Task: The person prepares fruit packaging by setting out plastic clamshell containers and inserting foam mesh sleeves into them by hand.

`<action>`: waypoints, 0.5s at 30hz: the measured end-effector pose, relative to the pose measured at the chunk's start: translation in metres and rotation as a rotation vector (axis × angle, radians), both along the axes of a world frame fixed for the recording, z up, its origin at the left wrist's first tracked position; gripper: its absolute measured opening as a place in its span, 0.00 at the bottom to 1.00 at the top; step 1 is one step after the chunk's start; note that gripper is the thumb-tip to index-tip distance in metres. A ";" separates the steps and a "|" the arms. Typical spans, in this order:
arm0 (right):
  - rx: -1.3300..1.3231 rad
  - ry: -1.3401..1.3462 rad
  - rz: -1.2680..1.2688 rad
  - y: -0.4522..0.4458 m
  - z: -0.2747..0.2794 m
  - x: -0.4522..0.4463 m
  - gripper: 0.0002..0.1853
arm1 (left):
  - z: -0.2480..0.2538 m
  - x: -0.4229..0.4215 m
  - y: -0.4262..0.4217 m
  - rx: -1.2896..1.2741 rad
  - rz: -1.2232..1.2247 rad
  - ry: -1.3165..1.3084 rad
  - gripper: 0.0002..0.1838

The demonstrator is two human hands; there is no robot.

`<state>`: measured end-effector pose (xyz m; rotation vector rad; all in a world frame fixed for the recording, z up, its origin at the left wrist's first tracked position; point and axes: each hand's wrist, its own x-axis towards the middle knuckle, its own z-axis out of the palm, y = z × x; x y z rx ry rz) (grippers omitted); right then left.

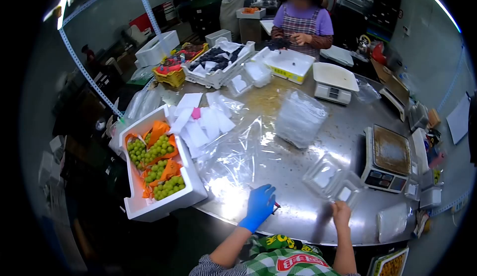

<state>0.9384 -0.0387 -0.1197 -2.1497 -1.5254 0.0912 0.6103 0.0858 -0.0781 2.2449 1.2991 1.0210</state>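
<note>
My left hand (258, 207), in a blue glove, is low over the front edge of the metal table, with a small red-handled tool (276, 207) at its fingers. Bare and closed, my right hand (341, 213) grips the near edge of an open clear plastic clamshell box (344, 193). White pads lie inside both halves of that box. To the left, a white foam box (195, 192) holds green grapes (169, 187) in orange wrapping. Clear plastic film (223, 159) and white paper slips (195, 134) lie between the foam box and my left hand.
A stack of clear containers (299, 119) sits mid-table. A scale (388, 159) stands at the right, another scale (334, 83) farther back. Across the table, a person (301, 22) works behind a white tray (284, 63). A crate of dark grapes (218, 62) is at the back left.
</note>
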 end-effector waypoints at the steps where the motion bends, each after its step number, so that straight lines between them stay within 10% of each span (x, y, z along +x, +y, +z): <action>1: -0.005 0.016 -0.048 0.009 0.007 -0.003 0.07 | -0.001 -0.021 0.005 0.005 0.054 -0.006 0.15; 4: 0.248 -0.259 -0.169 0.035 0.046 -0.036 0.12 | -0.002 -0.079 0.016 0.084 0.220 -0.018 0.11; 15: 0.142 0.166 0.295 0.073 0.040 -0.227 0.14 | 0.011 -0.142 0.052 -0.114 0.338 -0.094 0.11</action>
